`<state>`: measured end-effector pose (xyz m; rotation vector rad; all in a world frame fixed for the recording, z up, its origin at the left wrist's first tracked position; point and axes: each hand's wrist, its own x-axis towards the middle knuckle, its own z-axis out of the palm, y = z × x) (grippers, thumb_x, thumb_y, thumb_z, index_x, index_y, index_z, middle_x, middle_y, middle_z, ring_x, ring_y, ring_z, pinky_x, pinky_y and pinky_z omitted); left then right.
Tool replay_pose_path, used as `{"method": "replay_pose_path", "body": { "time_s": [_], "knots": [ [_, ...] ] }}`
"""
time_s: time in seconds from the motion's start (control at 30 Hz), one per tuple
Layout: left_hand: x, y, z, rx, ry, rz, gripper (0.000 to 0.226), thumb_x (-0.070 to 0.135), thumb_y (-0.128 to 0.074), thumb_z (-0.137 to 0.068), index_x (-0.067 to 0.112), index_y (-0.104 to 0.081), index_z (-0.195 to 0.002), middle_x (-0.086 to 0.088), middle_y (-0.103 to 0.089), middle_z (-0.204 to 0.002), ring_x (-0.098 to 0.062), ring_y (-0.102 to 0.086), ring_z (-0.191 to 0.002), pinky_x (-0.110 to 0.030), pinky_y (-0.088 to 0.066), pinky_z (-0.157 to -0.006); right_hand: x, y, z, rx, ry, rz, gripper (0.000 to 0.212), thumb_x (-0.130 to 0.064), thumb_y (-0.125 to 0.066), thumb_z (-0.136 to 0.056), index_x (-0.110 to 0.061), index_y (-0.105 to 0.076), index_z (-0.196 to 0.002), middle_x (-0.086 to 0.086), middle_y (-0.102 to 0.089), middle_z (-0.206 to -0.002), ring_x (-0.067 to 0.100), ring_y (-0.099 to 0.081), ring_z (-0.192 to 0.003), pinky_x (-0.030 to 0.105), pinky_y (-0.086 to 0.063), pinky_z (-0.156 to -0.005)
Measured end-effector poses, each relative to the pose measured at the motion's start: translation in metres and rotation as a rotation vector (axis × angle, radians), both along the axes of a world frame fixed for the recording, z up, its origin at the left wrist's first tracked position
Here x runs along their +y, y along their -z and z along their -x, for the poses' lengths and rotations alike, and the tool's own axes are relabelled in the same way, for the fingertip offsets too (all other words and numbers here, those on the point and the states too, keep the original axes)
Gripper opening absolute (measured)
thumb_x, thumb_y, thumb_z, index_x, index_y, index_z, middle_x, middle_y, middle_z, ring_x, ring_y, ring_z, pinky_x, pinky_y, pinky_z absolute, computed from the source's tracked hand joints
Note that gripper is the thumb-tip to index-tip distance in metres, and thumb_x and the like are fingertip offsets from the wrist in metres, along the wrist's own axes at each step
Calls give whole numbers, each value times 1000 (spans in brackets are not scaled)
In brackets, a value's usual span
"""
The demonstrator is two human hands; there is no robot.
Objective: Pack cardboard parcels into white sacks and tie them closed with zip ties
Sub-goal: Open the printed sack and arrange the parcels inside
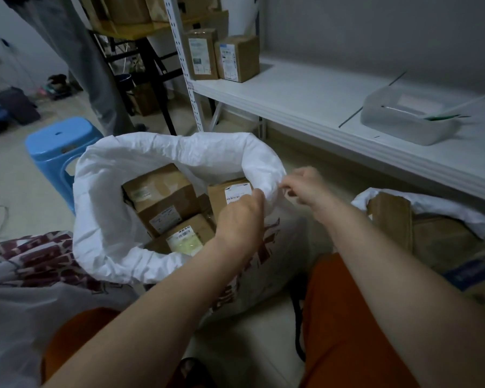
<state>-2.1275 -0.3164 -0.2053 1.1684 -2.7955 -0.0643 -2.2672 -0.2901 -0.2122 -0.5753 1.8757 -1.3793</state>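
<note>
1. Sack [140, 208]: stands on the floor with its mouth wide open and its rim rolled outward. Several parcels [163, 203] lie inside, below the rim.
2. Left hand [240, 219]: fingers curled over the sack rim on its right side, gripping the fabric from inside the mouth.
3. Right hand [305, 189]: pinches the same rolled rim from outside, just beside the left hand. The two hands sit close together, with the fold of the rim between them.
4. Key relation: the gathered point lies on the sack's right edge; the rest of the rim runs away to the left and behind. Judged next move: draw the far rim toward this point. The left hand is nearer the open mouth.
5. Tray [403, 119]: on the shelf [305, 102], right of and beyond the sack, holding what appear to be zip ties; the right hand is nearer.
6. Second sack [431, 208]: right of the first, also open.
</note>
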Motion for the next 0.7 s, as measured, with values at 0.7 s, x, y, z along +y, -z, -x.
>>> {"method": "replay_pose_path", "body": {
  "time_s": [0.7],
  "knots": [
    [-153, -40, 112, -295, 309, -405, 28, 33, -42, -100, 15, -54, -118, -8, -57, -114, -22, -57, -93, -28, -49, -72, 4, 36, 73, -542, -317, 197, 44, -11, -73, -68, 3, -63, -108, 16, -70, -100, 25, -68, -91, 35, -55, -82]
  ]
}}
